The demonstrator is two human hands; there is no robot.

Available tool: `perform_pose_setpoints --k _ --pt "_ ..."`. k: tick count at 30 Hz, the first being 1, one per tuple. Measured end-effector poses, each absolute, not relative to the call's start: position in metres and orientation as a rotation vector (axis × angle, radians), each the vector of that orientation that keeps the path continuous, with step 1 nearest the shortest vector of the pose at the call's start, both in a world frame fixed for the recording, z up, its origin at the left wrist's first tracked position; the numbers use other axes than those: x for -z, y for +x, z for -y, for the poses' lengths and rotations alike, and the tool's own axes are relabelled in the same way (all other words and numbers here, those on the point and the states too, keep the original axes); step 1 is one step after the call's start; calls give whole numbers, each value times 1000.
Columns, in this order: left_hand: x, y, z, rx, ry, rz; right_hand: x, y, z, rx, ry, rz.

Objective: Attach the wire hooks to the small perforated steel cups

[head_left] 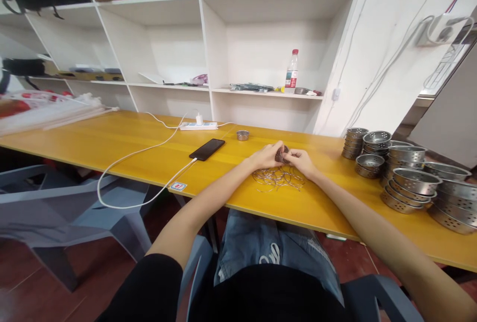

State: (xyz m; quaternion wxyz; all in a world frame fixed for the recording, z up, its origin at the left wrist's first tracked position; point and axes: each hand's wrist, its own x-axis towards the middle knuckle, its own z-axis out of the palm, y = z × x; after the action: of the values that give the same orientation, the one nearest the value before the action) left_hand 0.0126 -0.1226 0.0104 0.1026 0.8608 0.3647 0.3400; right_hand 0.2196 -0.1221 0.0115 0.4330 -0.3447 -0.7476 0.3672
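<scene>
My left hand (269, 155) is closed around a small, dark metal cup with holes (282, 155), tilted above the yellow table. From the other side, my right hand (302, 160) has its fingers pinched together against the cup's edge. Whatever lies between those fingertips is too small to make out. Just below both hands, a loose tangle of thin metal wire rings (278, 179) is spread on the table. Another small perforated metal cup (243, 135) stands upright beyond my left hand.
Several stacks of perforated metal cups (413, 183) stand at the right of the table (149, 130). A phone (207, 149) lies left of my arms, its white cable drooping over the front edge. Behind are a power strip (198, 125) and shelves holding a bottle (291, 72).
</scene>
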Motion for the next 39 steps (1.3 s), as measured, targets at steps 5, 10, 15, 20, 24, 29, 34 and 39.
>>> perform_pose_setpoints --k 5,10,15,20,24,29,34,39 --pt "-14 13 129 -1161 2380 -1036 -20 225 124 -760 -773 1850" --pt "-13 14 127 -1417 2155 -941 -29 230 124 -389 -695 1888" --pt "-9 13 122 -1457 2094 -880 -28 231 121 -330 -721 1990" --pt "-7 13 125 -1344 2176 -894 -26 229 117 -398 -843 2041" --pt "-8 16 134 -1275 2277 -881 -26 228 119 -342 -950 2099" --pt "-11 19 139 -1284 2283 -926 -31 226 122 -283 -970 2096" --pt "-15 8 122 -1551 2192 -1244 -37 233 119 -98 -923 2002" --pt "-16 -31 100 -1833 1918 -1676 -30 243 112 5 -968 2111"
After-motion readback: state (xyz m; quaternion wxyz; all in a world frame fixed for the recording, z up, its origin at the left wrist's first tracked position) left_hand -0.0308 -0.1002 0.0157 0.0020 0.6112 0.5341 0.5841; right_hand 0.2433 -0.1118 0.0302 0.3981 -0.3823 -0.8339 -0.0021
